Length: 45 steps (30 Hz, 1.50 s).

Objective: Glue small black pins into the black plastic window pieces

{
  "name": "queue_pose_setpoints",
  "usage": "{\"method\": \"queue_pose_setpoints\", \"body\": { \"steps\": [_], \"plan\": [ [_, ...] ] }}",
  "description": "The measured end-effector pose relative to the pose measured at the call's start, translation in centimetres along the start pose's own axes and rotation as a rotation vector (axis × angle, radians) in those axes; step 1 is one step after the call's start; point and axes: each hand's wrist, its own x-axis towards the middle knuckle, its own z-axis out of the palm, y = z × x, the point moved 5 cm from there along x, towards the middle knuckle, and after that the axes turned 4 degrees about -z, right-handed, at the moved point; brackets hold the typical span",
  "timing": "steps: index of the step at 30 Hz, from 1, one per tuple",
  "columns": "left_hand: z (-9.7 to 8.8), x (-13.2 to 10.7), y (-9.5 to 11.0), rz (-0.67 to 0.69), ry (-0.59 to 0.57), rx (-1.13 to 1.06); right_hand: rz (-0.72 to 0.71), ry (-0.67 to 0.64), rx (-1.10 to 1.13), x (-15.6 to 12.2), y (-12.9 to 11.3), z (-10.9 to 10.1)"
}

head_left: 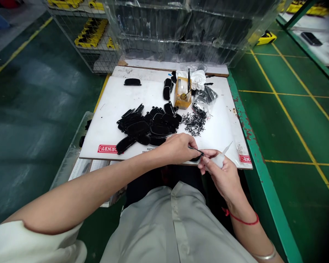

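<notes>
My left hand (179, 148) is closed on a flat black plastic piece (196, 158) with rounded ends, just above the board's front edge. Held in my right hand (227, 179) is a small white squeeze bottle (218, 160) with a thin pointed nozzle aimed up and right. The right thumb and forefinger also pinch at the black piece's end; whether a small part sits between them is too fine to tell. A heap of similar black pieces (137, 128) lies beyond my left forearm. Small black pins (195, 123) are scattered to its right.
An amber box (182, 103) holding a small bottle and a thin tool stands at the back of the white board (219, 128). Beside it lie a clear bag (205, 95) and crumpled white material (198, 79). Plastic-wrapped stacks (181, 33) rise behind; a wire cage (82, 51) stands back left.
</notes>
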Motion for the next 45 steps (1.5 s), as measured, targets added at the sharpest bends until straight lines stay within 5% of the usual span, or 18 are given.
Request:
{"method": "queue_pose_setpoints", "body": {
  "steps": [12,19,27,34,41,45],
  "plan": [
    [1.4,-0.6,-0.5,-0.065,0.155,-0.05,-0.009,0.152,-0.166,-0.4,-0.5,0.0],
    [2.2,-0.5,-1.4,-0.056,0.23,-0.066,-0.061,0.136,-0.291,-0.1,-0.6,0.2],
    [2.5,0.7,-2.2,-0.155,0.078,-0.079,0.086,0.028,-0.12,0.8,-0.4,-0.7],
    [2.3,0.9,-2.0,-0.161,0.005,-0.061,-0.045,0.021,-0.306,-0.3,-2.4,-4.3],
    [2.3,0.8,-1.7,-0.124,0.006,0.006,-0.296,0.415,-0.725,-2.5,-5.8,-5.3],
    [2.6,0.9,-1.8,-0.105,0.017,0.002,-0.466,0.462,-0.913,-3.0,-6.8,-4.0]
  ]
}}
